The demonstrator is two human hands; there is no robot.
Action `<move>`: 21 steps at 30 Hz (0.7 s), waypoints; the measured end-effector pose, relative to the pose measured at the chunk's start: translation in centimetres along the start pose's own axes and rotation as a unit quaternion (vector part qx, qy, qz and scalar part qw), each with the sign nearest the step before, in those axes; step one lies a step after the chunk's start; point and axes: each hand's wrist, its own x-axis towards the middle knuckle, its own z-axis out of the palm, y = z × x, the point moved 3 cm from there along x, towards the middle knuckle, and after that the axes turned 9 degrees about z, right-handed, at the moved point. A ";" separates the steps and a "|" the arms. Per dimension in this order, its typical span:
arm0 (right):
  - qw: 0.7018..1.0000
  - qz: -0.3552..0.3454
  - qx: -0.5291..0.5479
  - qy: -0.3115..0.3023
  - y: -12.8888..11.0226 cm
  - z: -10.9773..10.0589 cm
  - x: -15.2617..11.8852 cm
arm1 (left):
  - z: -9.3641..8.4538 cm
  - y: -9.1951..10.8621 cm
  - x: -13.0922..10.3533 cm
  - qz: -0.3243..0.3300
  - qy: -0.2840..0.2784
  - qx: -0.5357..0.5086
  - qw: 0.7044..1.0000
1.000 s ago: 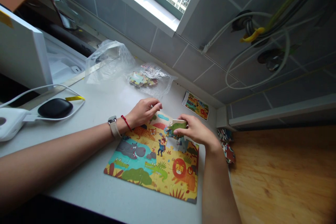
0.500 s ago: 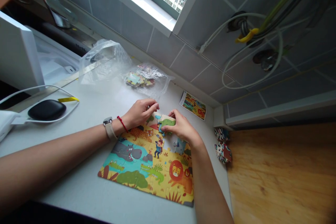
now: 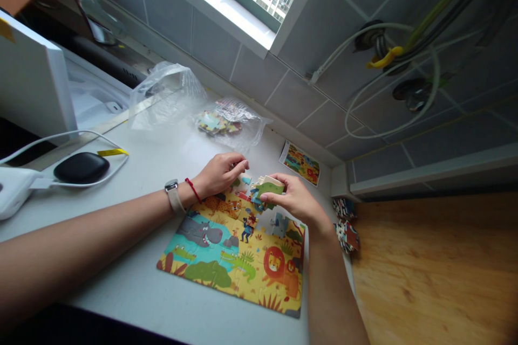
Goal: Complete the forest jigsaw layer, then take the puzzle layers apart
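Note:
The animal jigsaw puzzle (image 3: 226, 248) lies partly joined on the white countertop, showing a hippo, crocodiles and lions. Its upper right part has a gap where the counter shows through. Over that gap, my right hand (image 3: 297, 198) pinches a green and blue puzzle piece (image 3: 273, 187), tilted and raised at its far edge; whether it is one piece or several together I cannot tell. My left hand (image 3: 222, 173) rests at the puzzle's upper left edge, fingers curled in, with nothing visible in them. A grey elephant piece (image 3: 279, 225) lies below the right hand.
Behind the hands are a clear plastic bag (image 3: 232, 124) with loose puzzle pieces and another crumpled bag (image 3: 168, 94). A small picture card (image 3: 300, 162) lies by the wall. More pieces (image 3: 347, 234) sit at the counter's right edge. A black oval device (image 3: 81, 167) and white cable lie left.
My right hand has shifted slightly right with the puzzle piece, away from my left hand, which keeps its place on the puzzle. The whole view has moved a little.

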 end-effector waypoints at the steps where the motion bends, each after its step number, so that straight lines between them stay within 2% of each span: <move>1: 1.000 0.004 0.012 -0.007 -0.2 0.0 -0.2 | 0.0 0.1 0.0 0.004 -0.001 0.002 1.000; 7: 0.998 0.029 0.035 -0.044 -0.8 0.2 -1.0 | -0.1 0.1 0.1 0.002 -0.003 -0.002 1.000; 10: 0.995 0.050 -0.075 -0.053 -0.2 1.6 -0.5 | 0.0 0.0 0.1 -0.005 -0.001 -0.006 1.000; 15: 0.947 0.049 -0.313 0.043 0.0 4.3 -0.5 | 0.0 -0.1 0.0 -0.009 -0.003 -0.009 1.000; 18: 0.924 0.053 -0.376 0.049 -0.4 5.1 -1.1 | 0.1 -0.2 0.0 -0.013 -0.006 -0.012 1.000; 21: 0.918 0.054 -0.391 0.046 -0.7 5.0 -1.5 | 0.3 -0.2 -0.1 -0.016 -0.007 -0.016 1.000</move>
